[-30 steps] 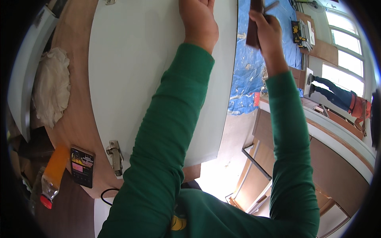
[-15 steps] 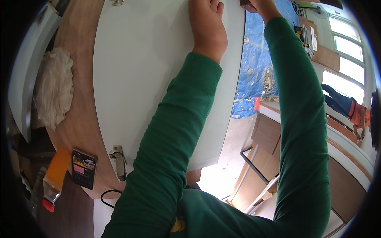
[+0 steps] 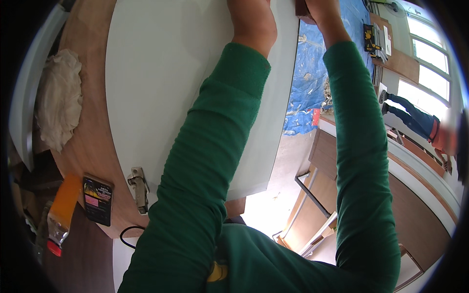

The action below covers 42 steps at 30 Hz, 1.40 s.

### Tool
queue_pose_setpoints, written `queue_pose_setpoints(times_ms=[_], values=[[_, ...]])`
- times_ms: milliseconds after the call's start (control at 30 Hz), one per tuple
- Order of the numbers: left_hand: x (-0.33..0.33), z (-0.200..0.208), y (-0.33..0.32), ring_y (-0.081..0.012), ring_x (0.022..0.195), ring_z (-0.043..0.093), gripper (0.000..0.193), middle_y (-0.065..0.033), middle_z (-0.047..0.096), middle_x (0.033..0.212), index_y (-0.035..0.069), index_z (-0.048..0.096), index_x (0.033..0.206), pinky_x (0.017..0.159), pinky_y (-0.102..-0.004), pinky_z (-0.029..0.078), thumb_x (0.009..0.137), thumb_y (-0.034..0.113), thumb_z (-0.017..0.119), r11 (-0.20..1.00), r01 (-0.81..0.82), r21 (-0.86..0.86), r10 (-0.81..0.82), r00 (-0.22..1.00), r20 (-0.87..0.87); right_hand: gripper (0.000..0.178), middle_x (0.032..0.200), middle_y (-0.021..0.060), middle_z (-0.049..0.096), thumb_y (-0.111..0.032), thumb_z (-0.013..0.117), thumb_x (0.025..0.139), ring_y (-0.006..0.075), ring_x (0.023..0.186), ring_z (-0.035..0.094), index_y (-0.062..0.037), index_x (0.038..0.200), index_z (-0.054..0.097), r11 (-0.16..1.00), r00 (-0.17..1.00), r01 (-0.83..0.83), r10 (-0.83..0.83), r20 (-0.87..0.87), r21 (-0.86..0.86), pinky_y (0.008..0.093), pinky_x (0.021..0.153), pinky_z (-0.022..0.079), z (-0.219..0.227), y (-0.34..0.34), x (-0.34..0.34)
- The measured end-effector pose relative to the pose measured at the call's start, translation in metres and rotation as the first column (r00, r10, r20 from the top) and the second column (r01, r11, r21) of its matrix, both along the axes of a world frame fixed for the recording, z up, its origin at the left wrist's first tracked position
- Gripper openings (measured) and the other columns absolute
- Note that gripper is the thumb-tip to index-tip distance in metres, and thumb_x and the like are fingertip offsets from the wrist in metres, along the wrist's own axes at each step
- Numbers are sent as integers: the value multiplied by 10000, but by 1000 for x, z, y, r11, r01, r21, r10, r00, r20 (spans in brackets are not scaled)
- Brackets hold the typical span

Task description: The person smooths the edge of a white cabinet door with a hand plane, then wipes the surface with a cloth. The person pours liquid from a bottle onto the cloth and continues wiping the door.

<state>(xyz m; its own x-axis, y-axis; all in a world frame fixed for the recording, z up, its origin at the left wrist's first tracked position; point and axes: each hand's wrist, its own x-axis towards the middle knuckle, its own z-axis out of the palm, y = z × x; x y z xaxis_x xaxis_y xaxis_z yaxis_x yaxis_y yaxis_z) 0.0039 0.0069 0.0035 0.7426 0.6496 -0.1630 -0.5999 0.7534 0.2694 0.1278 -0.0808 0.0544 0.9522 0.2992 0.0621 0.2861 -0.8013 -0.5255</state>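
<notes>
A large white cabinet door panel lies before me, with a metal hinge on its near left part. My left hand is over the panel at the top of the view; its fingers are cut off by the frame. At the panel's right edge, my right hand grips a reddish-brown block, its fingers partly out of view. The block appears to be against that edge.
A wooden surface extends left of the panel, holding a crumpled white cloth and a phone. Beside them is an orange drink bottle. Blue sheeting covers floor at right; a person stands farther off.
My right hand and the block have come nearer along the panel's edge. My left hand has shifted farther away, its fingers leaving the frame. The view has shifted slightly.
</notes>
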Motion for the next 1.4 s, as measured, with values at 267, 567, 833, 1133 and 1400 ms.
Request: queue_pose_setpoints(times_ms=[267,567,833,1133,1400], values=[[1,3,3,-344,1528,315,929,-280,311,1628,-108,183,1585,1259,-435,216,1053,613,431,1000,-3,20,3,1000,-2,555,949,251,726,-397,763,816,361,864,720,76,1087,659,999,997,-53,53,52,-12,426,781,549,15,-25,-83],[-1,4,4,-355,1540,294,928,-292,281,1641,-113,150,1592,1268,-438,206,1061,603,407,999,11,47,-10,1000,-8,454,888,173,661,-408,787,810,374,798,655,-10,952,622,997,1000,-27,28,14,-78,462,733,525,4,-86,-172],[0,4,1,-360,1547,280,904,-302,272,1641,-119,140,1592,1270,-442,202,1078,587,377,997,29,72,-29,1000,-4,458,875,76,590,-212,828,843,161,764,586,17,1146,574,998,951,-5,25,-309,65,307,686,499,25,-194,-349],[-1,3,0,-346,1541,294,883,-282,293,1638,-109,174,1587,1268,-434,206,1078,573,407,999,13,41,-13,1000,3,435,908,102,723,-290,783,918,124,759,674,64,1132,648,966,980,105,-60,-190,235,280,668,541,9,-132,-173],[1,0,-1,-322,1513,345,861,-252,352,1612,-90,227,1580,1255,-434,232,1069,565,454,1000,-17,16,17,1000,-5,570,986,265,733,-423,764,827,394,928,728,70,1098,673,997,990,-24,34,139,-77,458,810,552,5,4,10]])
